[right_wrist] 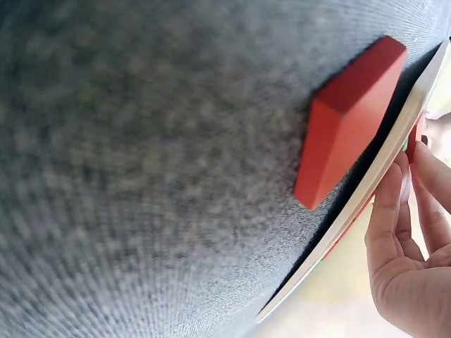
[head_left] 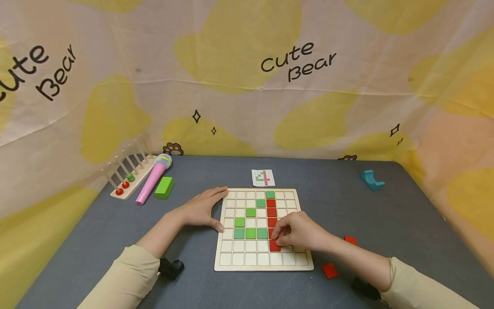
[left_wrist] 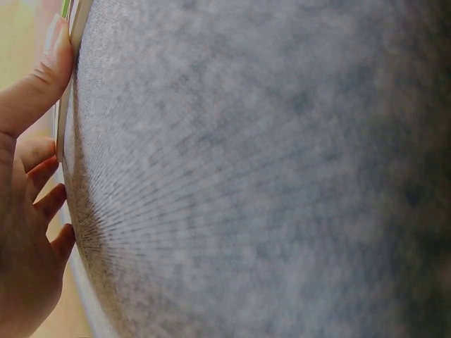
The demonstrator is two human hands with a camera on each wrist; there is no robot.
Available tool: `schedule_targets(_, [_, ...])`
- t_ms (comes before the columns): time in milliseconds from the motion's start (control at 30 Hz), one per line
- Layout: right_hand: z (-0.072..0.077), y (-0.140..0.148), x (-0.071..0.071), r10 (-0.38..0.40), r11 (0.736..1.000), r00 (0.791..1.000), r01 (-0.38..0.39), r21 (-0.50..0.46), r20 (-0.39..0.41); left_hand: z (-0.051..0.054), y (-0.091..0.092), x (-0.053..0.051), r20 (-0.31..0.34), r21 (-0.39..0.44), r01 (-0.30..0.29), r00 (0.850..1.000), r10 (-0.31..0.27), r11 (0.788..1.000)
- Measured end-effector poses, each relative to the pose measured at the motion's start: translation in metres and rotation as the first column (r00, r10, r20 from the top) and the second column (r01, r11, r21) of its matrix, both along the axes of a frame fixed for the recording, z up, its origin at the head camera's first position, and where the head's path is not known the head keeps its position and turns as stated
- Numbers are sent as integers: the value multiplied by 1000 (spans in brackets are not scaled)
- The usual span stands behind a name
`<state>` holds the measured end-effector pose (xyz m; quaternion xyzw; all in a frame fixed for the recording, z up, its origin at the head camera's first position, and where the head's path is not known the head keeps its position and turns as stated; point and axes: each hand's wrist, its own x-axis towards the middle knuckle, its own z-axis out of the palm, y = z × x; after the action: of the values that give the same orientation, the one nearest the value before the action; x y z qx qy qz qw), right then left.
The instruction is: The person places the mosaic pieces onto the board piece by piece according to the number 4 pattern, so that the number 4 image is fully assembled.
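Note:
A white gridded board (head_left: 283, 259) lies flat on the table. Green tiles (head_left: 251, 212) sit in several of its cells, and red tiles (head_left: 272, 212) form a column right of the middle. My left hand (head_left: 200, 209) rests along the board's left edge, thumb and fingers spread; in the left wrist view its thumb (left_wrist: 44, 79) touches the rim. Over the lower red column, my right hand (head_left: 299, 231) pinches a red tile (right_wrist: 416, 139) between thumb and fingers, close to the board's surface. Its fingertips partly cover the cells there.
Two loose red tiles, one nearer (head_left: 329, 271) and one farther (head_left: 350, 240), lie right of the board. A pattern card (head_left: 263, 177) is behind it. At left are a pink toy microphone (head_left: 154, 178), a green block (head_left: 164, 187) and a pegged bead rack (head_left: 135, 180); a blue arch block (head_left: 372, 180) lies far right.

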<state>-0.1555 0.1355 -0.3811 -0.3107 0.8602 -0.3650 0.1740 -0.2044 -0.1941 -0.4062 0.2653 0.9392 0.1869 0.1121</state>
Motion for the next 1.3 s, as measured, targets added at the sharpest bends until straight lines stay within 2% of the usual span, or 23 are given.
schedule_targets(400, [-3, -2, 1, 2, 1000, 998, 0, 23, -60, -1, 0, 0, 8, 12, -5, 1000, 5, 1000])
schedule_targets(600, [0, 2, -1, -30, 999, 997, 33, 42, -66, -1, 0, 1, 2, 14, -3, 1000, 3, 1000])
schedule_targets(800, [4, 23, -9, -87, 994, 995, 90, 60, -57, 1, 1, 1, 16, 8, -9, 1000, 9, 1000])
schedule_targets(1000, [4, 52, -17, -134, 989, 990, 137, 59, -48, 2, 1, 1, 3, 9, -1, 1000, 1, 1000])
schedule_targets(1133, [0, 69, -21, -111, 993, 993, 113, 45, -31, 2, 0, 1, 2, 11, -2, 1000, 2, 1000])
schedule_targets(1300, [-3, 86, -23, -2, 999, 999, 0, 40, 41, 1, -1, 1, -11, 7, 7, 1000, -7, 1000])
